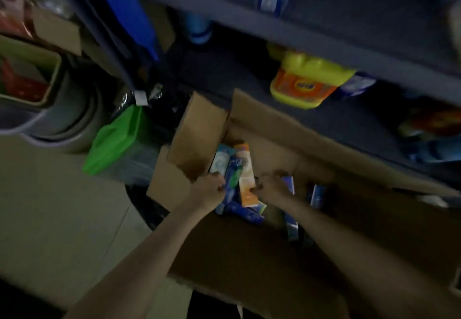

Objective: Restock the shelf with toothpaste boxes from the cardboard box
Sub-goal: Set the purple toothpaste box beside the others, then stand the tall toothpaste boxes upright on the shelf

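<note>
An open cardboard box (249, 251) sits on the floor below the dark shelf (324, 44). Both my hands reach into it. My left hand (208, 188) grips a bundle of toothpaste boxes: a pale blue one (220, 159) and a dark blue and green one (233, 174). My right hand (270, 186) pinches the edge of an orange and white toothpaste box (245, 176) beside them. More blue toothpaste boxes (316, 194) stand or lie deeper in the cardboard box, partly hidden by my arms.
A yellow and orange detergent tub (309, 79) stands on the lower shelf. A green bag (114, 139) and grey buckets (64, 114) are on the floor at left. The box's flaps (199, 129) stand up toward the shelf.
</note>
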The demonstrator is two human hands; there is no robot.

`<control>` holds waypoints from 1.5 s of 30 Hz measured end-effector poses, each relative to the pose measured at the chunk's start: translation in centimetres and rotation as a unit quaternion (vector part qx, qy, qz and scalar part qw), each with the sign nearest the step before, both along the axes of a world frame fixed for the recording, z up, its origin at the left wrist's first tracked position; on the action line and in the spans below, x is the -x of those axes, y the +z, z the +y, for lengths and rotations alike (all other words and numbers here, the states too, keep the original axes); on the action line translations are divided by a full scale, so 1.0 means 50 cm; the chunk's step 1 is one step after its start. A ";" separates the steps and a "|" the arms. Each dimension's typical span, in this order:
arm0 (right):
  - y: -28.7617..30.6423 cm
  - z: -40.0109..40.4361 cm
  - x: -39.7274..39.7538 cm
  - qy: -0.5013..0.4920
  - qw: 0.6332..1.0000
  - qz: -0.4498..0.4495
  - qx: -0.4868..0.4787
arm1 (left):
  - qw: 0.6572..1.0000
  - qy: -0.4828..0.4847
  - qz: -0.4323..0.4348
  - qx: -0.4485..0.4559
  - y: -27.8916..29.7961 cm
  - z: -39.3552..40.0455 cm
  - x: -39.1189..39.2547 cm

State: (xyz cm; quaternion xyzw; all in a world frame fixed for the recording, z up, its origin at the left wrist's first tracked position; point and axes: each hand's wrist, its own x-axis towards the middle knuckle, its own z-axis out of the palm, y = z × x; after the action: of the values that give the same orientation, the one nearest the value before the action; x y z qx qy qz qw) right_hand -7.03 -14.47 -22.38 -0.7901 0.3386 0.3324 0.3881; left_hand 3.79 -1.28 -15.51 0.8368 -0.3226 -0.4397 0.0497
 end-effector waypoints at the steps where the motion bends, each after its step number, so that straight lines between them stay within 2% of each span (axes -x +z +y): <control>1: -0.054 0.006 -0.013 -0.062 0.998 0.009 -0.025 | 1.000 0.006 0.006 -0.001 -0.033 -0.008 0.000; 4: -0.179 0.008 -0.036 -0.272 0.951 0.022 -0.147 | 0.999 0.028 0.014 0.020 -0.104 -0.020 0.004; 8: -0.235 -0.013 -0.027 -0.283 0.941 0.056 -0.174 | 0.995 0.077 0.056 0.043 -0.144 -0.012 0.011; 11: -0.185 -0.029 0.005 -0.289 0.926 0.116 -0.212 | 0.991 0.080 0.104 0.020 -0.119 -0.014 0.024; 14: -0.062 -0.065 0.040 -0.237 0.937 0.168 -0.196 | 0.979 0.089 0.179 -0.041 -0.057 -0.020 0.034; 16: 0.067 -0.096 0.059 -0.171 0.953 0.169 -0.186 | 0.971 0.086 0.217 -0.057 0.012 -0.032 0.035; 18: 0.212 -0.121 0.060 -0.126 0.963 0.124 -0.204 | 0.959 0.096 0.264 -0.046 0.100 -0.047 0.026; 21: 0.432 -0.132 0.035 -0.072 0.971 0.034 -0.226 | 0.894 0.140 0.425 0.012 0.271 -0.077 -0.003; 23: 0.566 -0.134 0.005 -0.047 0.974 -0.035 -0.220 | 0.878 0.112 0.461 0.063 0.392 -0.096 -0.035; 28: 0.872 -0.163 -0.055 -0.036 0.964 -0.239 -0.114 | 0.910 0.002 0.364 0.197 0.687 -0.160 -0.137; 31: 1.006 -0.185 -0.074 -0.062 0.930 -0.357 -0.057 | 0.923 -0.047 0.264 0.276 0.839 -0.204 -0.173; 33: 1.059 -0.203 -0.088 -0.107 0.900 -0.421 -0.039 | 0.922 -0.044 0.179 0.340 0.910 -0.235 -0.189; 36: 1.106 -0.225 -0.114 -0.188 0.847 -0.498 0.000 | 0.892 0.012 0.059 0.447 0.962 -0.275 -0.204; 38: 1.122 -0.236 -0.138 -0.218 0.823 -0.521 0.057 | 0.864 0.056 0.046 0.499 0.971 -0.299 -0.208; 42: 1.130 -0.259 -0.203 -0.202 0.818 -0.500 0.199 | 0.852 0.104 0.078 0.508 0.963 -0.337 -0.232; 45: 1.131 -0.277 -0.250 -0.182 0.822 -0.476 0.252 | 0.859 0.107 0.046 0.499 0.954 -0.365 -0.264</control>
State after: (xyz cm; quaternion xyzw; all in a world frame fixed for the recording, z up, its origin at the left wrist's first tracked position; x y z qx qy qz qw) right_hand 5.46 -28.34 34.17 -0.8444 0.3212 -0.2591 0.3417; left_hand 16.97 -19.54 32.18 0.7078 -0.4043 -0.2499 0.5226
